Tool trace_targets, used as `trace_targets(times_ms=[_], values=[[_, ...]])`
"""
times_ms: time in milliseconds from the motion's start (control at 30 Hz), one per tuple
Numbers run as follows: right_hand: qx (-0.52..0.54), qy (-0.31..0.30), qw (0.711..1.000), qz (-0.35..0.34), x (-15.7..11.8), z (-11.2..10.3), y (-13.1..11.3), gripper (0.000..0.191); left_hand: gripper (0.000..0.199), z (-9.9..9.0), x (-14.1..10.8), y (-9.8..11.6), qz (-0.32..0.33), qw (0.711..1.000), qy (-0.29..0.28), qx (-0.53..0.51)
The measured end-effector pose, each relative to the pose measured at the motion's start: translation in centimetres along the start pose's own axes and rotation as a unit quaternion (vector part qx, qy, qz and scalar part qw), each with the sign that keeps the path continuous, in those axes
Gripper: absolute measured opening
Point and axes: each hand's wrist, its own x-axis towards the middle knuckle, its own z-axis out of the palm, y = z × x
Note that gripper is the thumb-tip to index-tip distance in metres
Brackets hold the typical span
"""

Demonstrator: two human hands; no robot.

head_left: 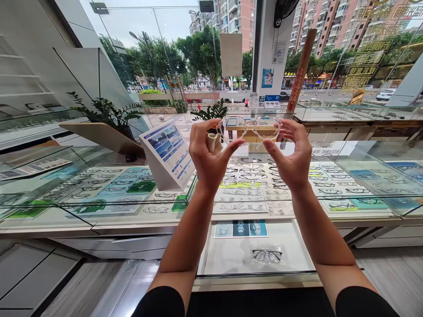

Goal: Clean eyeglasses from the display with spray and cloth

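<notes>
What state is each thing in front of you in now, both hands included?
Clear, round-rimmed eyeglasses: raised, held by both sides.
Left hand: pinching one side of the frame.
Right hand: pinching the other side.
Beige, folded cloth-like piece: bunched at the left palm.
White, rectangular drawer: pulled open.
Black-framed eyeglasses: lying in the drawer with clear plastic.
White, tent-shaped printed card: standing upright.

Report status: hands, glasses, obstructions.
Left hand and right hand pinching clear-framed glasses at opposite sides. Glasses held up; display counter below. Hands partly covering frame; no other obstruction visible.
</notes>
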Motion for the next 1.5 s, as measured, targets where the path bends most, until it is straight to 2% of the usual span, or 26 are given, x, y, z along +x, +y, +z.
trace_targets(times_ms=[467, 900, 1167, 1500], values=[[-0.01, -0.005, 1.0, 0.012, 0.16, -0.21, -0.35, 0.052, 0.053, 0.17, -0.05, -0.2, -0.014, 1.0, 0.001, -0.019], [-0.017, -0.045, 0.996, 0.071, 0.21, -0.36, -0.41, 0.052, 0.054, 0.09, -0.19, -0.42, -0.017, 1.0, 0.001, -0.024], [-0.034, -0.013, 0.999, 0.029, 0.15, -0.19, -0.26, 0.051, 0.058, 0.26, -0.17, -0.7, -0.005, 1.0, -0.001, -0.007], [-0.044, 0.023, 0.999, -0.013, -0.28, 0.13, -0.92, 0.053, 0.058, 0.46, -0.35, -0.84, -0.043, 0.999, -0.017, -0.014]])
